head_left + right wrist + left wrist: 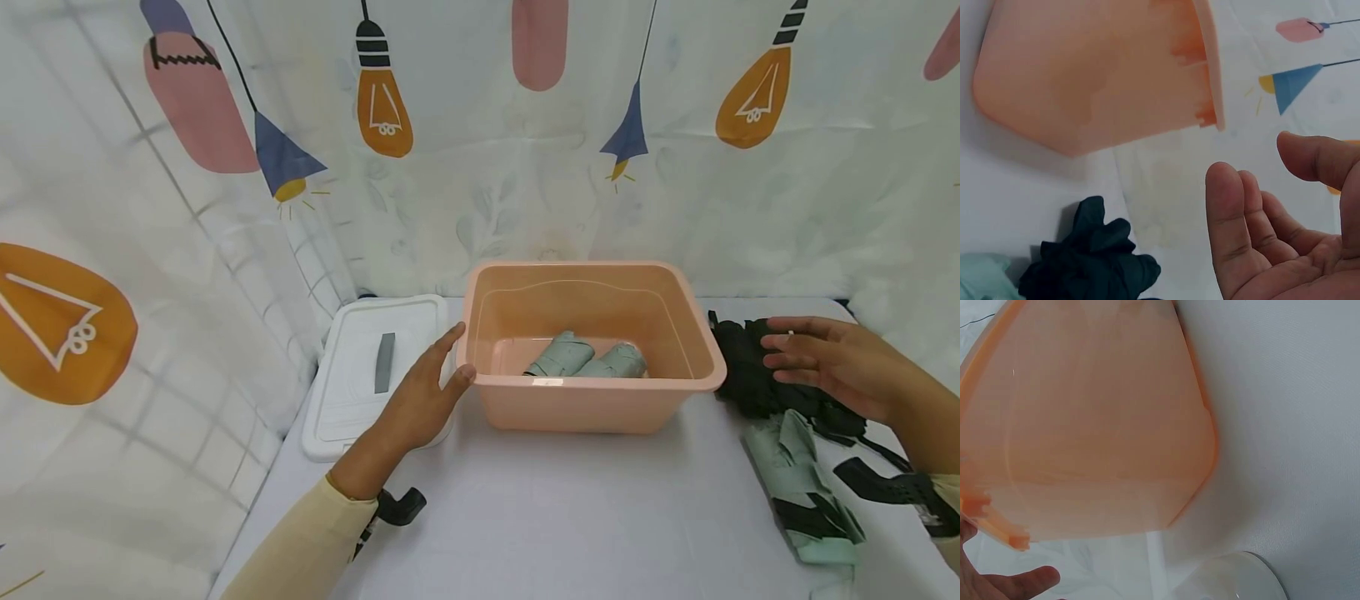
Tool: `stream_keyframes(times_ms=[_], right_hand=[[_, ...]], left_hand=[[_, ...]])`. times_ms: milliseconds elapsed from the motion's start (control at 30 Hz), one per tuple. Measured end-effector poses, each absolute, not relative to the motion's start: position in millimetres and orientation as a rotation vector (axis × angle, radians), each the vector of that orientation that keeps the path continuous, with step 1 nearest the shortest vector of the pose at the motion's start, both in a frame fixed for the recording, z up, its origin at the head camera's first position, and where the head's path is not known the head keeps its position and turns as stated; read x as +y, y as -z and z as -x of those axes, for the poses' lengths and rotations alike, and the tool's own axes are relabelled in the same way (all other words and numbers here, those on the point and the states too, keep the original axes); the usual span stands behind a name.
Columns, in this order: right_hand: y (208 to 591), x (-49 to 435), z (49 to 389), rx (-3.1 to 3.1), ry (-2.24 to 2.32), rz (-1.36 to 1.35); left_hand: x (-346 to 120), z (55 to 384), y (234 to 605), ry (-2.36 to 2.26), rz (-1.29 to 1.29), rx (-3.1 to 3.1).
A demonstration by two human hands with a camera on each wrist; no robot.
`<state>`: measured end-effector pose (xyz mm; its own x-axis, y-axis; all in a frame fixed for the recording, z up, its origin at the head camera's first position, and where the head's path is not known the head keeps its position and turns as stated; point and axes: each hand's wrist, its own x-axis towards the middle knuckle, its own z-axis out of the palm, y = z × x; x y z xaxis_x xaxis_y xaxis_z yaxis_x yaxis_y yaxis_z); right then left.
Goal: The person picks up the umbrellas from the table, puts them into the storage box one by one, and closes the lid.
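Printed curtain (465, 117) behind, bin (570, 408) between two hands

At left, the left hand (422, 398) — thumb spread from fingers, pinching nothing — sits at the bin's rim; contact is unclear. The bin, on a white table (570, 517), looks light, stiff, perhaps slippery, best held by opposite rims. Rightmost, the right hand (843, 365), empty, thumb apart, hovers by a black bundle (738, 360), probably soft.

Table (525, 517) — bin (570, 410), lid (352, 379), black bundle (742, 371), green bundle (787, 467)

White fabric backdrop (465, 108) behind and left, printed with orange bulbs (386, 112), blue lamps (282, 154). White-covered table (570, 517) below. Soft light.
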<state>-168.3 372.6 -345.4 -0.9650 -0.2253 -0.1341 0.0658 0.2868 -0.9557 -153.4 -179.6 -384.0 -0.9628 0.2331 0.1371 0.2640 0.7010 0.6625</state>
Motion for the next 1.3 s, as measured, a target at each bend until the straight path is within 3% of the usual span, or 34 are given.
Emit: stream_keyframes(times_ms=[567, 1300], right_hand=[[369, 416, 142, 2.395, 1.554, 0.094], [398, 439, 121, 2.437, 1.180, -0.169]], left_hand=[[-180, 153, 384, 1.148, 0.421, -2.850], [-180, 153, 385, 1.155, 0.431, -2.841]])
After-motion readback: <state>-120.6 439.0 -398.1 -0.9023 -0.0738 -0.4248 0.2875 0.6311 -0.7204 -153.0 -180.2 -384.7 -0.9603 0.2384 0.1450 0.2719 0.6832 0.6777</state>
